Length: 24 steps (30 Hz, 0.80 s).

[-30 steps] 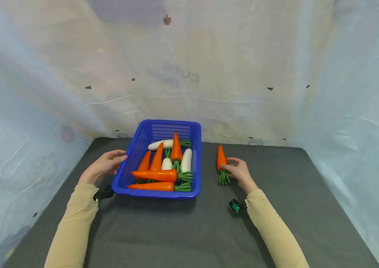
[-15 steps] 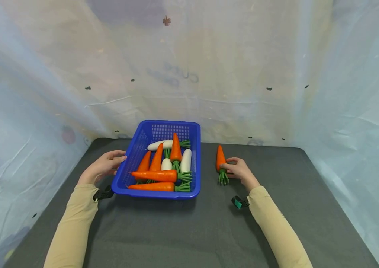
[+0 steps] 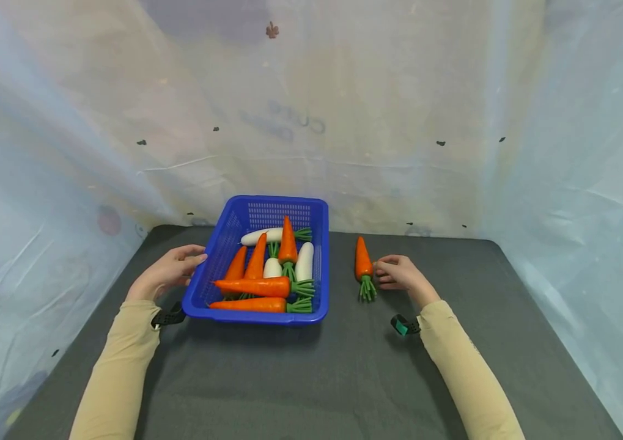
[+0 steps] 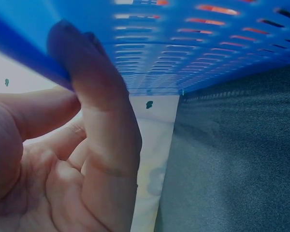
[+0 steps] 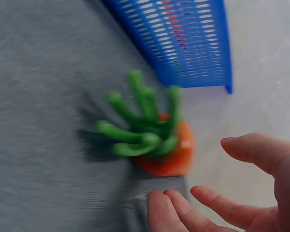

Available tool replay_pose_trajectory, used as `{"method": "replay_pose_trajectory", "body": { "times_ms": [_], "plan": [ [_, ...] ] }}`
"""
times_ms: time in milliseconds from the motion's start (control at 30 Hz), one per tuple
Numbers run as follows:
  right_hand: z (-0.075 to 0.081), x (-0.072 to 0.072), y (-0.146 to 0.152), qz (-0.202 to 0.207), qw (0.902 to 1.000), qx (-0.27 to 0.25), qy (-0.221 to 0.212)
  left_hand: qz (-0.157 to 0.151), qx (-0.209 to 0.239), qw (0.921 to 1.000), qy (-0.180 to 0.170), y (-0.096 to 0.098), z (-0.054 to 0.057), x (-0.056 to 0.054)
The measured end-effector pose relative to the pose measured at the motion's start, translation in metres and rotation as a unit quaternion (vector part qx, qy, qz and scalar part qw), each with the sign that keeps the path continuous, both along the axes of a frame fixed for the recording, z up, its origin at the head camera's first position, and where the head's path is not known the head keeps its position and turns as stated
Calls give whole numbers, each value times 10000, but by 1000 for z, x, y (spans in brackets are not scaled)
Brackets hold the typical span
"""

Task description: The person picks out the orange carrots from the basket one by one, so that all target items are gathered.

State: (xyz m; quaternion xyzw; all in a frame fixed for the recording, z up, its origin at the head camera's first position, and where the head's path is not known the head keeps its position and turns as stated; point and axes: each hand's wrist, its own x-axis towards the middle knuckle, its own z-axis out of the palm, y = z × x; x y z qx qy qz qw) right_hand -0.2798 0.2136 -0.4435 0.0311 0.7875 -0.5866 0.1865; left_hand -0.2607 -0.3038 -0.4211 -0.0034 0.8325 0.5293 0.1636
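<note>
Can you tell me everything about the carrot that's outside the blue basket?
This carrot is bright orange and smooth, with a shine that looks like plastic. It narrows to a tip at one end, and short, thick green stems fan out from the other. It lies on the dark grey table, to the right of the blue basket, tip pointing away from the person. The right hand is close beside it; the right wrist view shows a gap between them.

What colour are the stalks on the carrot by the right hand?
Green. The stalks show best in the right wrist view, though slightly blurred.
</note>
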Motion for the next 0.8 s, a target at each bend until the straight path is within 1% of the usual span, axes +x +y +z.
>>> {"method": "replay_pose_trajectory", "body": {
  "times_ms": [100, 233, 400, 533, 667, 800],
  "plan": [
    [16, -3, 0, 85, 9998, -20, 181, 0, -38, 10000, 22, -2, 1, 1],
    [42, -7, -5, 285, 9980, -149, 540, -10, -60, 10000, 28, -3, 4, 3],
    [70, -11, -19, 815, 9910, -417, 982, -73, 0, 10000, 7, -2, 5, 2],
    [90, -14, -38, 1194, 9849, -509, 1142, -98, -9, 10000, -13, 0, 6, 1],
    [104, -17, -60, 1420, 9815, -507, 1183, -127, 24, 9999, -51, 1, 6, 2],
    [111, -19, -81, 1629, 9783, -572, 1149, -150, 40, 9999, -66, 2, 8, 4]
  ]
}}
